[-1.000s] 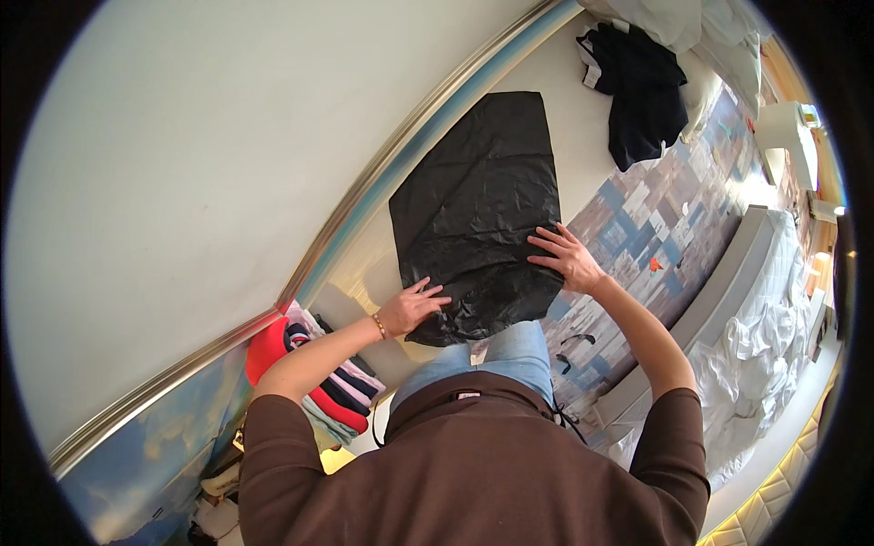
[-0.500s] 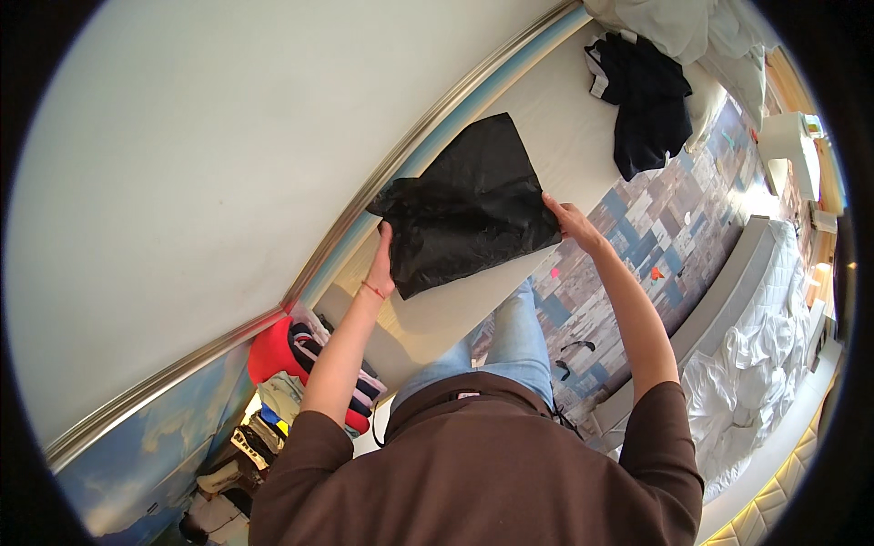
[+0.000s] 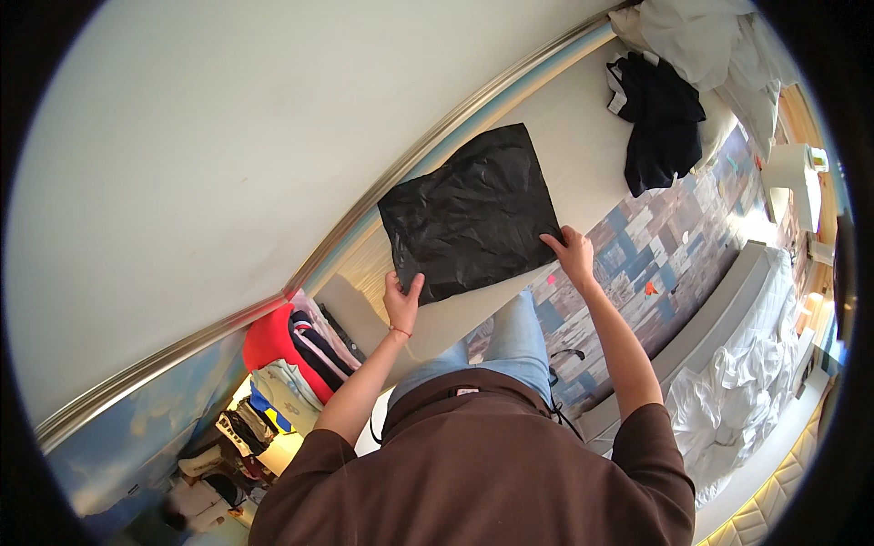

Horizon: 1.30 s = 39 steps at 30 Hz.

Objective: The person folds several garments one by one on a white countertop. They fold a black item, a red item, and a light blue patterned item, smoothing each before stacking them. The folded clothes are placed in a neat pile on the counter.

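Note:
A black plastic bag [image 3: 469, 214], creased and roughly square, lies spread out over a pale tabletop [image 3: 569, 136]. My left hand [image 3: 402, 298] pinches its near left corner, thumb on top. At the near right edge my right hand [image 3: 572, 257] grips the bag between thumb and fingers. The fingers under the bag are partly hidden. Farther back to the right, a dark garment [image 3: 663, 123] with a white patch rests on the same surface.
Folded clothes [image 3: 287, 350] are stacked at the lower left, beside the wall [image 3: 228, 164]. White fabric [image 3: 719, 45] is heaped at the far right. Beyond the patterned floor [image 3: 651, 259], a bed with rumpled white bedding [image 3: 728, 391] stands to the right.
The bag has flattened out, its left corner unfolded. My left hand has moved from its left side to the near left corner, and my right hand sits slightly lower along the edge.

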{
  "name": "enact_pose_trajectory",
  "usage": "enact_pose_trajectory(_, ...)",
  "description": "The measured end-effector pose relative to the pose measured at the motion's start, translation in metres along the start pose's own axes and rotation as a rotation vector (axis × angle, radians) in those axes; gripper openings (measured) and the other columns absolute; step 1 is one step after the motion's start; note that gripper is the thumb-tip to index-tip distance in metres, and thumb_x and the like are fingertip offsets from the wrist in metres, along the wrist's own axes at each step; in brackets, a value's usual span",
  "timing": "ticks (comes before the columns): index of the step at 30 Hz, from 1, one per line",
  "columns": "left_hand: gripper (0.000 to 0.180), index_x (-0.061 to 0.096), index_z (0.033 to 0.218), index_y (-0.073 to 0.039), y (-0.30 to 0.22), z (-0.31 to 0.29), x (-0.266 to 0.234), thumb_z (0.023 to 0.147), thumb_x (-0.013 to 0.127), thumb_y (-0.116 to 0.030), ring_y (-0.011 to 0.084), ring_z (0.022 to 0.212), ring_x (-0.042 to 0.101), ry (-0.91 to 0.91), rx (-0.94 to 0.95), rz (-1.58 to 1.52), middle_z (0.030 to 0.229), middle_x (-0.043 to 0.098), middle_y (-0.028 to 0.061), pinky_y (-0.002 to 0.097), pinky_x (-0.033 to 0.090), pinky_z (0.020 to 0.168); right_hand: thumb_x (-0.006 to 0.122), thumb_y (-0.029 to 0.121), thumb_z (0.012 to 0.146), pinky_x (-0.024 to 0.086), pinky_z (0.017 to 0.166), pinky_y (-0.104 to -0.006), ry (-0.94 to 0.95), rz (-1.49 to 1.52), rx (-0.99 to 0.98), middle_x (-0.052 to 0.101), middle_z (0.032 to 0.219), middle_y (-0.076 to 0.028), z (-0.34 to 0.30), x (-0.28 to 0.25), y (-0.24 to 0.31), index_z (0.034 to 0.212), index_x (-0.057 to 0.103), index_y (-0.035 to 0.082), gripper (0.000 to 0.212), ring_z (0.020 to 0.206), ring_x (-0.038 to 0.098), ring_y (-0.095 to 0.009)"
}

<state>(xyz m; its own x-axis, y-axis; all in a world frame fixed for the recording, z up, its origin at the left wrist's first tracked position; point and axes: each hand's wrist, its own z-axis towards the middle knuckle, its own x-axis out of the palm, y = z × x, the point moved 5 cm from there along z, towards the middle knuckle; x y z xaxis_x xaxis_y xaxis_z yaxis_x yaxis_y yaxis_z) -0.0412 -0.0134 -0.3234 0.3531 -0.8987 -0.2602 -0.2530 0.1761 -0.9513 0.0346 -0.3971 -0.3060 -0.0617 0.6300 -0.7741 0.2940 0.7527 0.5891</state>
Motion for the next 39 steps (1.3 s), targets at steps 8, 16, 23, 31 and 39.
enact_pose_trajectory(8, 0.032, 0.048, 0.085, -0.001, 0.018, -0.031, -0.007, 0.103, 0.057, -0.027, 0.0462, 0.061, 0.055, 0.130, 0.148, 0.480, 0.066, 0.052, 0.0260, 0.0482, 0.040, 0.054, 0.062, 0.033, 0.098, 0.048, 0.060, -0.0491, -0.137, -0.022, -0.007, 0.064, 0.074, -0.024, -0.040, 0.010, -0.024, 0.089, 0.057, 0.002, 0.033, 0.072, 0.064, -0.045)
enact_pose_trajectory(16, 0.029, 0.049, 0.089, -0.002, 0.012, -0.028, -0.002, 0.104, 0.052, -0.026, 0.0512, 0.070, 0.056, 0.177, 0.078, 0.508, 0.071, 0.056, 0.0281, 0.0532, 0.039, 0.056, 0.061, 0.037, 0.098, 0.050, 0.064, -0.0503, -0.142, -0.059, 0.063, 0.067, 0.077, -0.023, -0.032, 0.003, -0.014, 0.091, 0.059, 0.002, 0.036, 0.075, 0.065, -0.045)
enact_pose_trajectory(23, 0.028, 0.050, 0.098, -0.001, 0.006, -0.006, 0.004, 0.105, 0.051, -0.029, 0.0525, 0.072, 0.056, 0.096, 0.087, 0.537, 0.074, 0.057, 0.0308, 0.0533, 0.042, 0.058, 0.061, 0.038, 0.098, 0.051, 0.066, -0.0506, -0.154, -0.056, 0.010, 0.068, 0.078, -0.022, -0.019, 0.012, -0.017, 0.094, 0.059, 0.004, 0.034, 0.076, 0.067, -0.043)
enact_pose_trajectory(31, 0.024, 0.051, 0.110, -0.010, 0.022, -0.001, -0.024, 0.100, 0.061, -0.029, 0.0347, 0.059, 0.064, -0.007, 0.066, 0.758, 0.064, 0.063, 0.0129, 0.0477, 0.046, 0.056, 0.059, 0.038, 0.099, 0.051, 0.065, -0.0508, -0.170, -0.141, 0.014, 0.068, 0.079, -0.023, -0.009, 0.020, -0.008, 0.098, 0.056, 0.005, 0.033, 0.076, 0.067, -0.045)
enact_pose_trajectory(39, 0.030, 0.056, 0.128, -0.008, -0.085, 0.009, 0.019, 0.098, 0.058, -0.010, 0.0419, 0.127, 0.051, 0.108, 0.616, 0.546, 0.120, 0.063, 0.0142, 0.0466, 0.045, 0.101, 0.056, 0.039, 0.101, 0.051, 0.060, -0.0507, -0.111, -0.281, -0.081, 0.066, 0.070, -0.022, -0.003, 0.021, -0.003, 0.099, 0.052, 0.007, 0.032, 0.069, 0.066, -0.044)
